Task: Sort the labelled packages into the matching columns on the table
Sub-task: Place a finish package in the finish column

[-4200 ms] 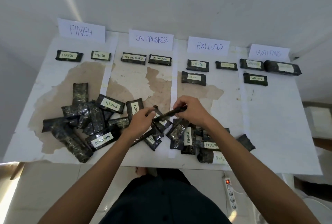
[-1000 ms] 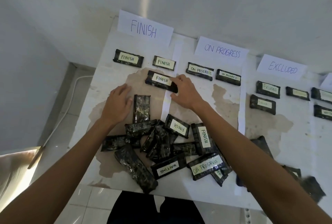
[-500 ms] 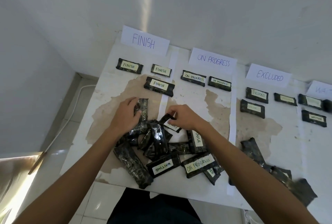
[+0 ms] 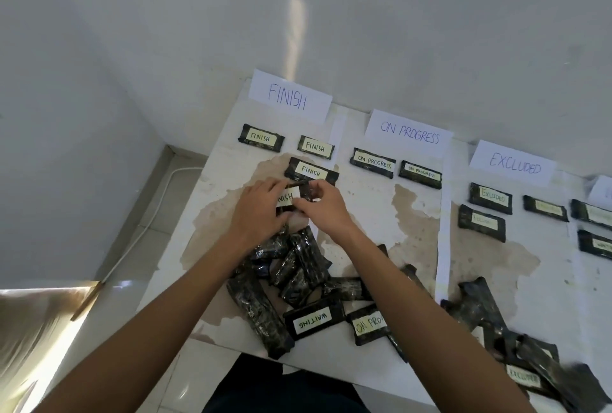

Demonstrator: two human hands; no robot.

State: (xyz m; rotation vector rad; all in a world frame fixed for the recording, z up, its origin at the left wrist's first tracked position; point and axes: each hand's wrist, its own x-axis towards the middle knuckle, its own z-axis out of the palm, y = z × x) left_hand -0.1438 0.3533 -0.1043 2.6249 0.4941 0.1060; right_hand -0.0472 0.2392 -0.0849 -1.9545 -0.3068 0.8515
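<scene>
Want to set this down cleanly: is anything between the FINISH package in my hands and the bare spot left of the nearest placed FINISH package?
Nothing visible. The left hand and right hand grip the unplaced FINISH package just short of the nearest placed FINISH package; the table left of that one shows only stained surface.

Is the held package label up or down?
Up: the package shows its white label between the left hand and right hand.

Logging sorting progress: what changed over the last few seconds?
The left hand and right hand lifted a fourth FINISH package from the pile toward the FINISH sign; both hold it below the third FINISH package, placed seconds before. The ON PROGRESS packages stayed put.
</scene>
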